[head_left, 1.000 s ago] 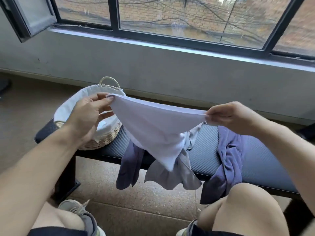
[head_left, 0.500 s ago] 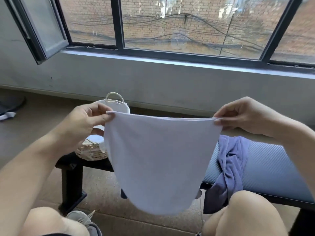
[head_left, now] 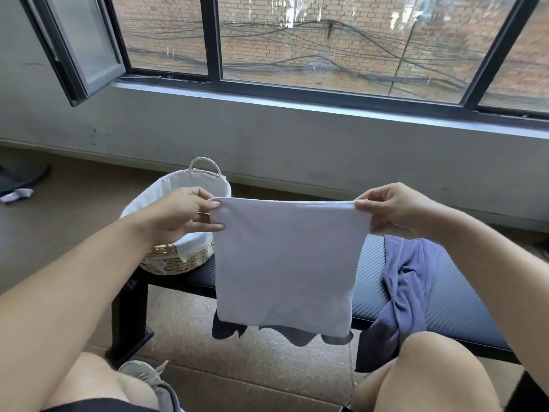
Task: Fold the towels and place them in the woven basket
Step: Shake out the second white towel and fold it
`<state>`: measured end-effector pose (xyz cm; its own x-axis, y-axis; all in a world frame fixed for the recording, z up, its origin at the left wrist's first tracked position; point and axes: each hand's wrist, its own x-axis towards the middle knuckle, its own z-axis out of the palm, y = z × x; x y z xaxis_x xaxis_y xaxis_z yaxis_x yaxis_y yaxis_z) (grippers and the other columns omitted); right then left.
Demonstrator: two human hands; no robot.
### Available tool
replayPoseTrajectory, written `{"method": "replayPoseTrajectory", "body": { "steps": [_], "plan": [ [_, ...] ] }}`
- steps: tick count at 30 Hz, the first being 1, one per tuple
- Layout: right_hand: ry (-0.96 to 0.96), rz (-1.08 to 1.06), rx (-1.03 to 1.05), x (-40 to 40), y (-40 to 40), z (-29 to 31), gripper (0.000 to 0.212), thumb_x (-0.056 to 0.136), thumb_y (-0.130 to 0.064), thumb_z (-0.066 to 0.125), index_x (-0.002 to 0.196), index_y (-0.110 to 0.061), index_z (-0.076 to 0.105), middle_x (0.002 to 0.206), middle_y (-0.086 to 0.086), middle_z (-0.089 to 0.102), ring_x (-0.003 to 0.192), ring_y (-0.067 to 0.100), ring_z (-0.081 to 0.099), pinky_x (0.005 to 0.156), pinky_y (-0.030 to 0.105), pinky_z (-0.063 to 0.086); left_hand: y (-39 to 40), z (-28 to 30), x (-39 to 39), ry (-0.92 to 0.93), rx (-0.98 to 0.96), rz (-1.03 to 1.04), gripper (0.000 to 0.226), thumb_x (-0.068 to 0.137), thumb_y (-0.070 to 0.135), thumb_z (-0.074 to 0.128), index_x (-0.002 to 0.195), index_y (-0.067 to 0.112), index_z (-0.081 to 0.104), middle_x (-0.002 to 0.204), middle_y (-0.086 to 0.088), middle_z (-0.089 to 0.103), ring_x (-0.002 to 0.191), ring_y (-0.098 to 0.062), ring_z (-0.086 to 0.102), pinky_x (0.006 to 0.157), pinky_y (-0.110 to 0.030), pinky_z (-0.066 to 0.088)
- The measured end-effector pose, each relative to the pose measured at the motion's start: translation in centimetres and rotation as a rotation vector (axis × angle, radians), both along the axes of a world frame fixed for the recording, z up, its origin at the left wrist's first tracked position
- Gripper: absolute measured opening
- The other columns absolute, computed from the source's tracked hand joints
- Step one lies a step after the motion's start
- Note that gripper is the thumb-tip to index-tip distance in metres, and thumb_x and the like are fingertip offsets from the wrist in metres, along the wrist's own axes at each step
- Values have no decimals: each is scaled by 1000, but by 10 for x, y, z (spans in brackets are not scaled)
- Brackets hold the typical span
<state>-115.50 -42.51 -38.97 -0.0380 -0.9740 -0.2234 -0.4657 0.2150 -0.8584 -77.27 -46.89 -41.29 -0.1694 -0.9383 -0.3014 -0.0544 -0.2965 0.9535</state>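
A white towel [head_left: 285, 263] hangs flat in the air in front of me, stretched by its top edge. My left hand [head_left: 181, 214] pinches its upper left corner and my right hand [head_left: 392, 209] pinches its upper right corner. The woven basket [head_left: 178, 261] with a white liner and a rope handle stands on the left end of the black bench [head_left: 463, 316], just behind my left hand. A purple towel [head_left: 407, 286] lies crumpled on the bench at the right. Grey and dark towels [head_left: 297, 337] hang off the bench edge, mostly hidden behind the white one.
The bench stands before a grey wall under a wide window [head_left: 297, 40] with an open pane at the left. My knees [head_left: 427, 373] are close to the bench's front edge. A shoe [head_left: 148, 376] is on the tiled floor below. Dark items [head_left: 17, 185] lie on the floor far left.
The white towel went from a sagging, bunched strip to a flat sheet hanging square. Both hands moved apart and pulled its top edge taut. The camera tilted up.
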Motion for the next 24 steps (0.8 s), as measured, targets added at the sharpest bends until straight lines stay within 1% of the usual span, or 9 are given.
{"method": "replayPoseTrajectory", "body": {
  "steps": [3, 5, 7, 9, 10, 14, 18, 21, 24],
  "plan": [
    [-30, -8, 24, -10, -8, 17, 17, 98, -24, 66, 96, -8, 72, 85, 16, 66, 65, 24, 57, 51, 24, 48, -9, 16, -3, -5, -77, -15, 16, 98, 4, 60, 84, 11, 58, 82, -7, 63, 73, -18, 66, 68, -39, 65],
    [-55, -68, -32, -11, -21, 30, 12, 99, -21, 63, 98, -9, 67, 85, 13, 63, 61, 18, 59, 44, 25, 52, -22, 32, -12, 8, -155, -3, 17, 98, 3, 60, 83, 11, 57, 83, -7, 58, 71, -18, 61, 66, -38, 65],
    [-135, -157, -79, -10, -40, 41, 12, 102, -16, 59, 99, -6, 63, 98, 17, 61, 79, 23, 66, 55, 32, 62, -37, 49, -25, -39, -241, 11, 19, 98, 2, 60, 82, 12, 55, 77, -6, 53, 62, -14, 54, 65, -37, 65],
    [-182, -227, -159, -10, -57, 53, 13, 103, -15, 56, 100, -4, 62, 110, 19, 60, 100, 30, 66, 69, 37, 65, -54, 64, -39, -61, -323, 39, 20, 98, 2, 60, 82, 12, 53, 76, -5, 48, 60, -11, 48, 67, -35, 64],
    [-205, -247, -212, -11, -63, 59, 13, 103, -16, 55, 99, -5, 61, 111, 18, 60, 105, 30, 65, 73, 38, 64, -63, 72, -44, -57, -362, 67, 20, 98, 3, 60, 82, 13, 53, 78, -5, 48, 62, -11, 47, 69, -34, 64],
    [-236, -256, -462, -19, -63, 78, 12, 103, -17, 56, 91, -15, 60, 95, 7, 55, 96, 23, 61, 82, 40, 63, -82, 94, -52, -20, -522, 141, 19, 94, 6, 68, 82, 16, 57, 80, -1, 51, 71, -11, 54, 77, -33, 63],
    [-202, -177, -570, -29, -37, 63, 11, 101, -14, 59, 91, -15, 62, 92, 3, 55, 91, 17, 60, 80, 33, 63, -61, 88, -35, -81, -607, 33, 14, 86, 11, 78, 78, 20, 69, 85, -5, 67, 85, -19, 67, 89, -35, 59],
    [-129, -60, -489, -34, -3, 29, 7, 96, -9, 65, 89, -10, 66, 86, 6, 62, 78, 9, 64, 72, 22, 60, -18, 46, -19, -321, -679, -10, 15, 80, 11, 84, 76, 20, 73, 86, -9, 75, 80, -20, 69, 80, -29, 55],
    [61, 121, -260, -38, 27, -18, 15, 84, -20, 78, 89, -7, 72, 77, 10, 70, 71, 11, 62, 70, 25, 53, 25, -17, -7, -489, -665, -152, 21, 78, -1, 81, 75, 18, 73, 81, -1, 76, 81, -16, 74, 80, -19, 55]
  ]
}}
